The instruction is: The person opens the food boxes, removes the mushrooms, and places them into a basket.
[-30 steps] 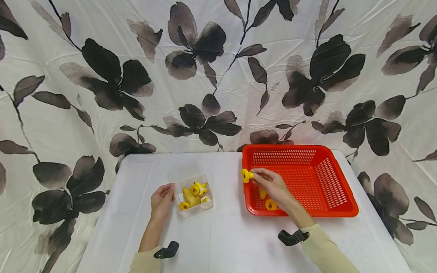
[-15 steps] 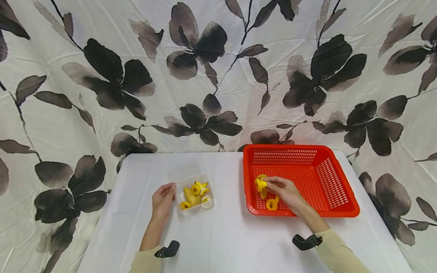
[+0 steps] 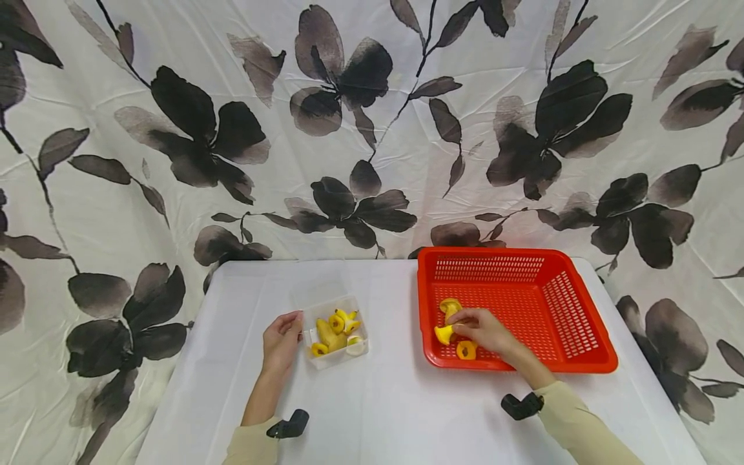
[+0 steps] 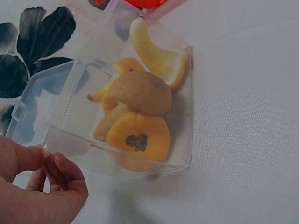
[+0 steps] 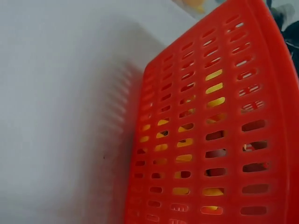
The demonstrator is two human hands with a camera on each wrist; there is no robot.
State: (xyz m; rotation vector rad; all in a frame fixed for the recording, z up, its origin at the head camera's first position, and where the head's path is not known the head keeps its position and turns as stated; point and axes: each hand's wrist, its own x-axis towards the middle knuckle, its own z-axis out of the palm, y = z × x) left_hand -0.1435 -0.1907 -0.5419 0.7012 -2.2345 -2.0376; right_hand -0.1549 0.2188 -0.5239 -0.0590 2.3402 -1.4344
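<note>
From the left edge, begins with a white cloth (image 3: 267, 148) with dark flowers, stretching behind all the way to the right edge. Next, wears a beige sleeve (image 3: 252, 445) with a black device (image 3: 289, 425) at the wrist. Just above, pinches with the left hand (image 3: 281, 342) the left edge of a clear box (image 3: 331, 361), with thumb and fingers brought narrowly together (cannot tell whether on the wall or on the hinge). In the left wrist view, shows also a transparent lid (image 4: 39, 102), opened outward from the box. Inside the box, contains a group of yellow pieces (image 3: 331, 336), similar in form to mushrooms, with a whitish piece (image 3: 356, 349) at the near right corner.

Farther right, well apart on the same white table (image 3: 395, 394), comes to a red basket (image 3: 593, 323). Over its left part, holds with the right hand (image 3: 482, 328) a bright yellow piece (image 3: 444, 334), gripped by thumb and fingers (cannot tell if touching the basket floor). Just beyond, has a darker yellow piece (image 3: 450, 306); on the near side, an orange piece (image 3: 465, 351). Finally, wears a second beige sleeve (image 3: 581, 420) at lower right.
</note>
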